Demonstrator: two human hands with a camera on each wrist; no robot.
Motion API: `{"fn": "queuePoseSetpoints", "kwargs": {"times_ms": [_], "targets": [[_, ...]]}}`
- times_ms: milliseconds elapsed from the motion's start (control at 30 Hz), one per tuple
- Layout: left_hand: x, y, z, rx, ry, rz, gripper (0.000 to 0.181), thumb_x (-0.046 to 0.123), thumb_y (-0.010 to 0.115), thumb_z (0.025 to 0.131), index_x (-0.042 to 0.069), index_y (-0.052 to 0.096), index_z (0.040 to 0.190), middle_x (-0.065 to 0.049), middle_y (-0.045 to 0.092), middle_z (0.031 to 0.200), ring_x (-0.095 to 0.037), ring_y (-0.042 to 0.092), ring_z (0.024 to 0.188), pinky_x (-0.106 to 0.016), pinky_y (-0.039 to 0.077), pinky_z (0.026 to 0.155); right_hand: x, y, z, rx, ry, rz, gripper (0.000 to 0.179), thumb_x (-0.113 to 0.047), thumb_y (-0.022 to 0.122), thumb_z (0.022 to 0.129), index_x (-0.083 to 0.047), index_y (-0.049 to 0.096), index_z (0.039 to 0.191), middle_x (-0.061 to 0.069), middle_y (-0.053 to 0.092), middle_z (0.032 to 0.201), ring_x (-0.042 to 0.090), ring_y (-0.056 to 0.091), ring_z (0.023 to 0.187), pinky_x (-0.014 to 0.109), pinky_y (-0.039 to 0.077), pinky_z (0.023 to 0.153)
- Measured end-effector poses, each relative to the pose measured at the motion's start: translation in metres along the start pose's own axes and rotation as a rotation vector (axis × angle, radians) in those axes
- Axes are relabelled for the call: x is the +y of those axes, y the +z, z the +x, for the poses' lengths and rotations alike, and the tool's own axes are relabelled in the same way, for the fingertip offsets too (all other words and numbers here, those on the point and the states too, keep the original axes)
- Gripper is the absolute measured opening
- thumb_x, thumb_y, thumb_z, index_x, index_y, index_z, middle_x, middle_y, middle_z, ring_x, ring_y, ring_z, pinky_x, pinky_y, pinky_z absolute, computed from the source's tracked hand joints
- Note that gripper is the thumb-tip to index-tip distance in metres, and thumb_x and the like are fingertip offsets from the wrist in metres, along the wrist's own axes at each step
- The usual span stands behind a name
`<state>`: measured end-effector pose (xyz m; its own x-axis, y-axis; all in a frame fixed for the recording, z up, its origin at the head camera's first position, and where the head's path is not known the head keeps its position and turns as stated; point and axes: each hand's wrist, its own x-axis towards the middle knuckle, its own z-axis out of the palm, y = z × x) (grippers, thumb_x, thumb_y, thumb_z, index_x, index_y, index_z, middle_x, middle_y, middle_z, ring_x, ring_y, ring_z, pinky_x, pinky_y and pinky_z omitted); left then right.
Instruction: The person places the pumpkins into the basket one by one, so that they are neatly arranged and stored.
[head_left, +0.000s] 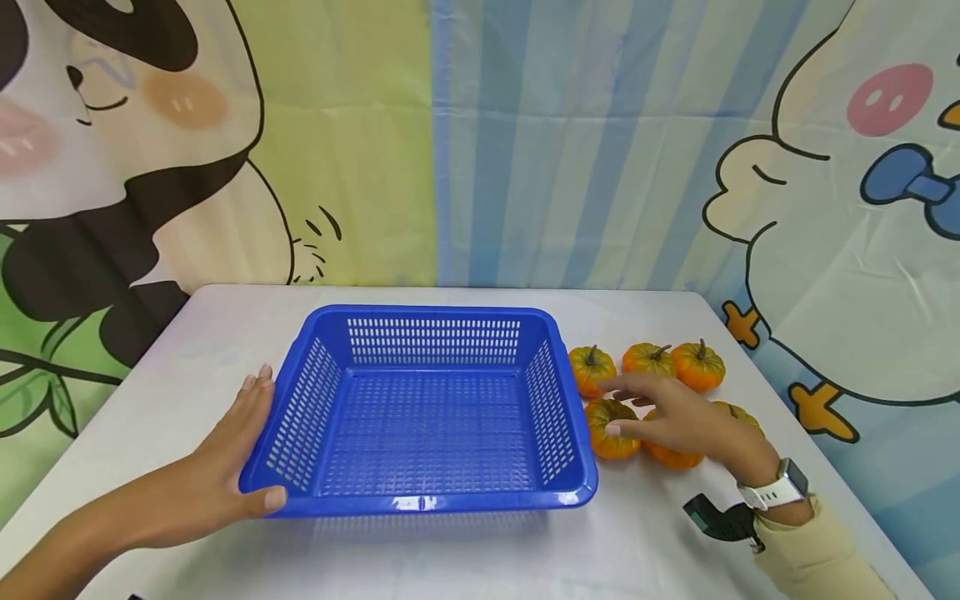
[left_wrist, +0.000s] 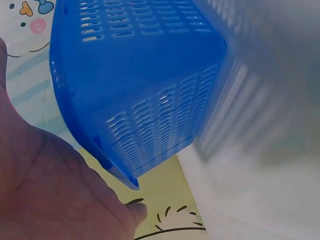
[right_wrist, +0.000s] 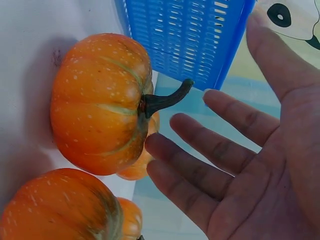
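Blue basket [head_left: 427, 408] sits at the middle of the white worktop [head_left: 660, 533], nothing inside it. Left hand [head_left: 225, 462] lies flat against the basket's left wall, fingers straight, thumb at the near corner — touching, not gripping. Right hand [head_left: 675, 417] hovers open, fingers spread and relaxed, over a cluster of small orange pumpkins [head_left: 611, 429] just right of the basket; it holds nothing. Three more pumpkins [head_left: 697, 367] stand in a row behind. White watch [head_left: 776, 487] on the right wrist.
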<state>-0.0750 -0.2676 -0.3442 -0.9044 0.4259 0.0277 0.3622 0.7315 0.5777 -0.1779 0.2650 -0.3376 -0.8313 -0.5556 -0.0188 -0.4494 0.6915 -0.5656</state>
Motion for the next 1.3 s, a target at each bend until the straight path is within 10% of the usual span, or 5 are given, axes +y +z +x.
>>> {"fn": "queuePoseSetpoints", "kwargs": {"times_ms": [133,333,533,900,1300], "targets": [[-0.001,0.004,-0.005,0.025,0.005,-0.039,0.111,0.048,0.065,0.088,0.017,-0.019,0.153,-0.002,-0.025,0.159,-0.026,-0.023,0.143,-0.069,-0.004,0.107,0.003,0.004,0.001,-0.02,0.001,0.017,0.055,-0.035,0.073,0.087,-0.003,0.06,0.13,0.011,0.064,0.123,0.03,0.061,0.11,0.046,0.054,0.087],[-0.001,0.013,-0.006,0.081,0.059,-0.038,0.113,0.051,0.067,0.086,0.018,-0.017,0.154,-0.002,-0.023,0.16,-0.023,-0.019,0.145,-0.023,-0.007,0.112,0.007,0.006,0.001,-0.01,0.013,-0.027,0.052,-0.029,0.076,0.086,-0.003,0.062,0.128,0.01,0.065,0.121,0.029,0.062,0.109,0.044,0.055,0.086],[0.003,0.018,-0.006,0.109,0.016,-0.083,0.115,0.055,0.067,0.084,0.021,-0.019,0.153,0.002,-0.023,0.159,-0.025,-0.016,0.146,-0.074,0.006,0.104,0.01,0.007,0.003,0.024,0.035,-0.056,0.043,-0.012,0.074,0.087,-0.004,0.063,0.127,0.009,0.066,0.117,0.028,0.063,0.105,0.046,0.054,0.087],[0.009,0.02,0.001,0.127,-0.036,-0.062,0.128,0.047,0.079,0.075,0.024,-0.02,0.153,0.004,-0.025,0.159,-0.036,-0.008,0.146,-0.081,0.027,0.088,0.018,0.015,0.006,0.005,0.055,-0.053,0.042,-0.025,0.074,0.087,-0.007,0.066,0.124,0.003,0.066,0.114,0.025,0.062,0.105,0.042,0.056,0.084],[0.005,0.028,0.001,0.186,-0.014,0.009,0.125,0.037,0.083,0.074,0.016,-0.009,0.156,-0.001,-0.013,0.162,-0.027,-0.006,0.147,-0.041,0.006,0.116,0.016,0.021,0.009,-0.019,0.088,-0.094,0.042,-0.03,0.068,0.092,-0.005,0.064,0.126,0.003,0.066,0.114,0.023,0.063,0.102,0.044,0.055,0.087]]}}
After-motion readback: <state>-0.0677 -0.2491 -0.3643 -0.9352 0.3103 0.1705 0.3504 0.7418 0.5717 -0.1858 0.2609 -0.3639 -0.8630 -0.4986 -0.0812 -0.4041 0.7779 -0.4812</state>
